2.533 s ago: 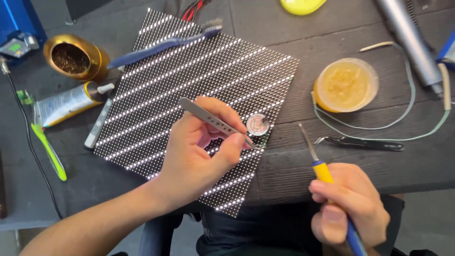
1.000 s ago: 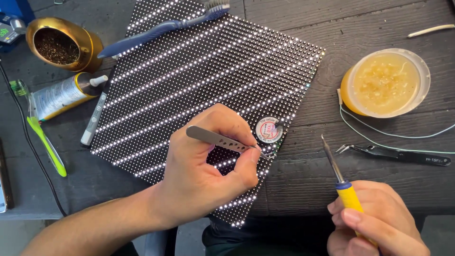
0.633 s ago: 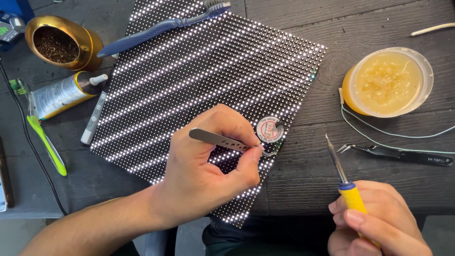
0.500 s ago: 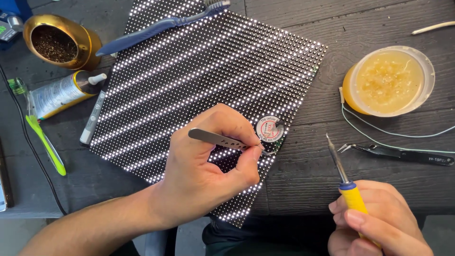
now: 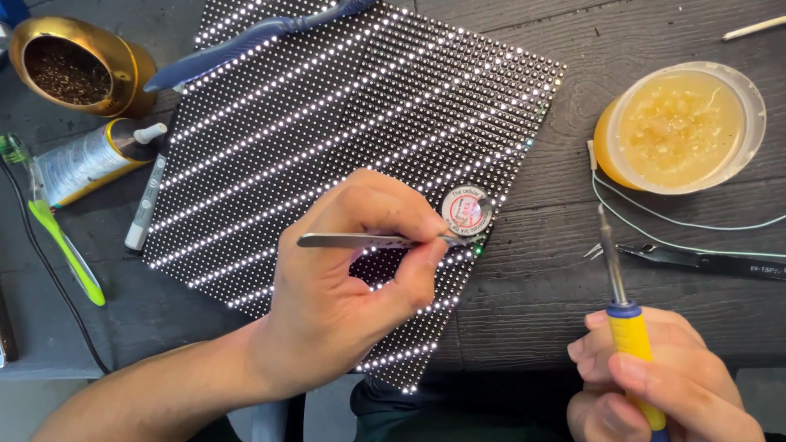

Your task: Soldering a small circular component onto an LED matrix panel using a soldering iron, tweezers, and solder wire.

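Observation:
A black LED matrix panel (image 5: 344, 123) with lit white diagonal rows lies on the dark wooden table. My left hand (image 5: 352, 286) pinches metal tweezers (image 5: 368, 241), their tips at the panel's right edge next to a small round tin (image 5: 467, 208) with a red and white label. My right hand (image 5: 655, 385) grips a soldering iron (image 5: 626, 319) with a yellow handle; its tip points up, off the panel to the right of the round tin.
A round tub of amber flux (image 5: 684, 123) sits at the right, with thin wire (image 5: 679, 221) and dark cutters (image 5: 704, 260) below it. A gold tip-cleaner pot (image 5: 78, 69), a tube (image 5: 90, 160), a grey pen (image 5: 146, 205), a green tool (image 5: 65, 250) and a blue toothbrush (image 5: 246, 37) lie left.
My left hand has kept the tweezers by the round tin throughout. My right hand brought the soldering iron slightly nearer the panel's edge; the view shifted closer.

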